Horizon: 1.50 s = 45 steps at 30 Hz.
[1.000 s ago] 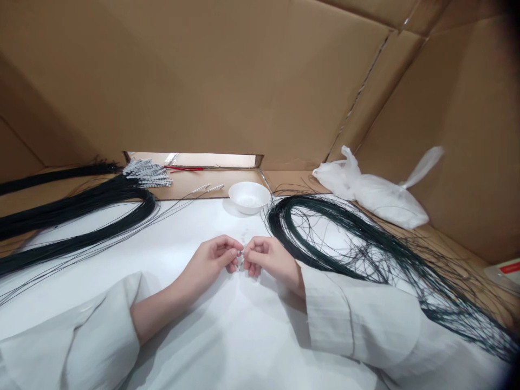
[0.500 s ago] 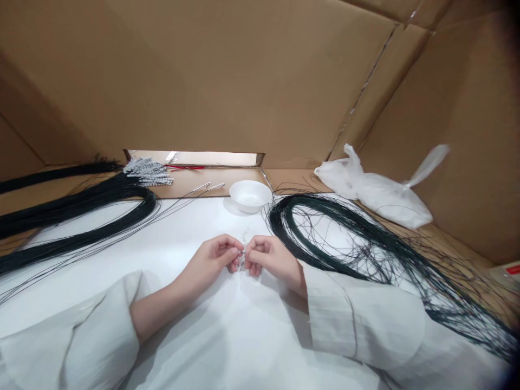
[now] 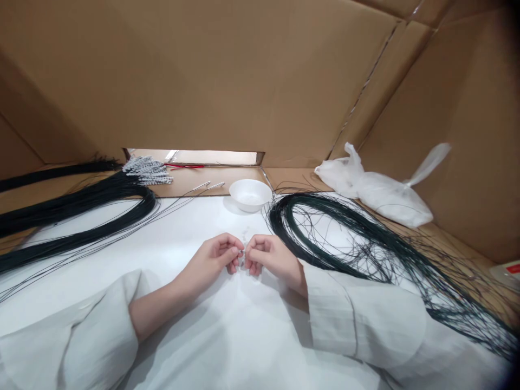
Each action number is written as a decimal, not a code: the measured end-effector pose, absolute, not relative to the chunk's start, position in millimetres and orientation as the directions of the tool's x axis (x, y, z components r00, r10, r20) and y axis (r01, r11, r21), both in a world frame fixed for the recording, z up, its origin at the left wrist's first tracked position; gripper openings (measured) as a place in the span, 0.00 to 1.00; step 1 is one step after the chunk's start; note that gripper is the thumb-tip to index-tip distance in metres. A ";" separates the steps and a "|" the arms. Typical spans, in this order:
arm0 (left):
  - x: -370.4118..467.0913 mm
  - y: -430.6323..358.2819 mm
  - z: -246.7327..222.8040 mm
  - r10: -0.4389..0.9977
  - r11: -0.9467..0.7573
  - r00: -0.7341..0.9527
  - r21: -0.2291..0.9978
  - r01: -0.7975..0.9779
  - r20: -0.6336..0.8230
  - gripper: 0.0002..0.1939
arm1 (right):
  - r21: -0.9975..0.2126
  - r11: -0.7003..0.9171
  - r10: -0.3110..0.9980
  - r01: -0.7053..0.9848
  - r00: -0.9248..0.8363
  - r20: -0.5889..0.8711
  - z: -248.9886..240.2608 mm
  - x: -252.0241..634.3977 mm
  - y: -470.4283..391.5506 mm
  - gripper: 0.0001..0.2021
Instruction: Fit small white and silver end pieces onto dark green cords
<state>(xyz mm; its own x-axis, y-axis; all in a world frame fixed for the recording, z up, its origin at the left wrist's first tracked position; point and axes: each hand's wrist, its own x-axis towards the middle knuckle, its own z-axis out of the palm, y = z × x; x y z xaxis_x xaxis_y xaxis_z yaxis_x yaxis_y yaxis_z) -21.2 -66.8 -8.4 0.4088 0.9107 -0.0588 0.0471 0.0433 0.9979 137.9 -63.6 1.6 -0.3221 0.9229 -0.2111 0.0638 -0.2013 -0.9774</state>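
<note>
My left hand (image 3: 219, 254) and my right hand (image 3: 266, 254) meet over the white tabletop (image 3: 239, 336), thumbs and forefingers pinched and fingertips almost touching. Between them is a tiny dark piece, too small to name. Several small whitish bits (image 3: 246, 233) lie on the table just beyond the fingertips. A white bowl (image 3: 251, 208) stands behind the hands; what it holds is not clear. To the right of my right hand, a looped bundle of thin dark strands (image 3: 320, 257) reaches toward my sleeve.
At left lie long dark bundles of strands (image 3: 81, 203), one ending in white, dark-flecked tips (image 3: 148, 171). Two loose white-tipped strands (image 3: 215, 186) lie left of the bowl. A white plastic bag (image 3: 390, 197) rests at back right. Cardboard walls (image 3: 203, 76) enclose the table; a red strip (image 3: 184, 166) lies near the slot.
Almost nothing differs. Both hands keep the same pinch in the same place, and the view has shifted very slightly.
</note>
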 end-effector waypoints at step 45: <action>-18.3 -66.7 -7.4 0.914 0.075 0.397 0.996 0.050 -0.089 0.08 | -0.973 -0.213 0.923 0.087 -0.309 -0.230 4.2 138.2 -65.6 0.03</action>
